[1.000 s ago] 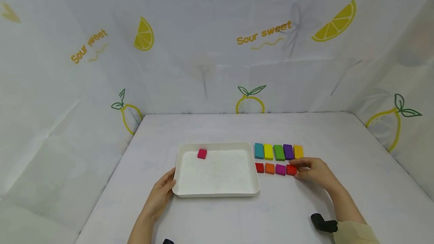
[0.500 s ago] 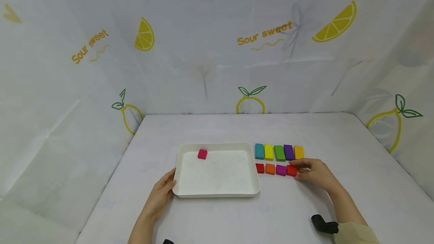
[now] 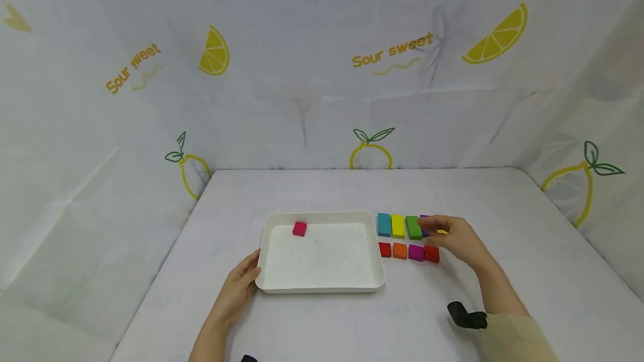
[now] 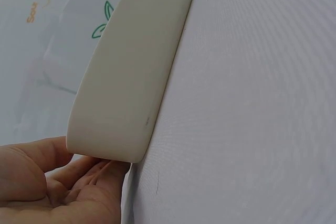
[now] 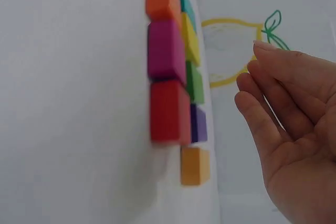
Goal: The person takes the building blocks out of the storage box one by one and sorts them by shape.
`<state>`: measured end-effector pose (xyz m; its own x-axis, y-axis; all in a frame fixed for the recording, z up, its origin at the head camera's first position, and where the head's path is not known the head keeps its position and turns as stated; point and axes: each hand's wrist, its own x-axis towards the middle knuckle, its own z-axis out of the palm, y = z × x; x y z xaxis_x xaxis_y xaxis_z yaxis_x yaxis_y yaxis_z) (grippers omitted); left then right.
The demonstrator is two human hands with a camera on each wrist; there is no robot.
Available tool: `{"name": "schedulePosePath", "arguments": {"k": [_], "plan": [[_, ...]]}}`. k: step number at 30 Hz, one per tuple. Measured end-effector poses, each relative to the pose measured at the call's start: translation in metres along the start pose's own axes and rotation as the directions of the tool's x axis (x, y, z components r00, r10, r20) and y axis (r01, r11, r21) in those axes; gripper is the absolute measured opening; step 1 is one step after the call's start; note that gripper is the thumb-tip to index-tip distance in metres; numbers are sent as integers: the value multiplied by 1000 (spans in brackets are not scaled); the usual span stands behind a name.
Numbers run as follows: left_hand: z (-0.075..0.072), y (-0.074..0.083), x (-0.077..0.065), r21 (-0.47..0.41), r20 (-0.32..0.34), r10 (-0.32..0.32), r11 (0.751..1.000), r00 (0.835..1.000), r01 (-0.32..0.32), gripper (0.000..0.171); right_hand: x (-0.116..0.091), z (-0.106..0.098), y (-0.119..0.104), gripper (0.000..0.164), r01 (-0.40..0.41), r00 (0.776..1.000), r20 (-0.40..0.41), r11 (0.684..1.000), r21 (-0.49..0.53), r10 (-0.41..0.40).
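Observation:
A white tray (image 3: 322,289) lies on the table in the head view, and a crimson block (image 3: 299,229) sits inside near its back wall. My left hand (image 3: 240,284) holds the tray's left side; in the left wrist view its fingers meet the tray wall (image 4: 123,82). My right hand (image 3: 455,239) hovers above the blocks at right, thumb and fingers apart, holding nothing. It partly covers the purple block (image 3: 425,225) and the orange-yellow block (image 3: 442,232). The right wrist view shows both, with a red block (image 5: 169,113) and a magenta block (image 5: 165,51) closer to the camera.
Two rows of blocks stand right of the tray. The back row also has a teal block (image 3: 384,225), a yellow block (image 3: 398,227) and a green block (image 3: 413,228). The front row includes an orange block (image 3: 399,251). A lemon-print cloth (image 3: 282,110) hangs behind.
My right hand has lifted off the red block at the front row's right end and moved up and left over the back row. The left hand and tray stay put.

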<state>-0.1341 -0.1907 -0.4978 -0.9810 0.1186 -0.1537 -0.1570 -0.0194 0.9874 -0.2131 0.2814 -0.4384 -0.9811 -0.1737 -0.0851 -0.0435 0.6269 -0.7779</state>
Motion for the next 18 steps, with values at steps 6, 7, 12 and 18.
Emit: {"name": "schedulePosePath", "arguments": {"k": [6,7,12,18], "plan": [[1,-2,-1,-2,-5,-18,1000,1000,18,59,22,9,-37,41,91,995,-24,996,-26,-92],[2,-2,-1,-4,-5,-24,1000,1000,24,59,26,11,-44,41,101,994,-26,994,-33,-102],[2,-2,-1,-5,-15,-25,1000,1000,24,58,47,26,-78,39,135,991,-4,991,-19,-135],[0,1,-1,-2,-24,-17,1000,1000,17,58,73,62,-113,39,139,988,48,985,99,-144]]}}
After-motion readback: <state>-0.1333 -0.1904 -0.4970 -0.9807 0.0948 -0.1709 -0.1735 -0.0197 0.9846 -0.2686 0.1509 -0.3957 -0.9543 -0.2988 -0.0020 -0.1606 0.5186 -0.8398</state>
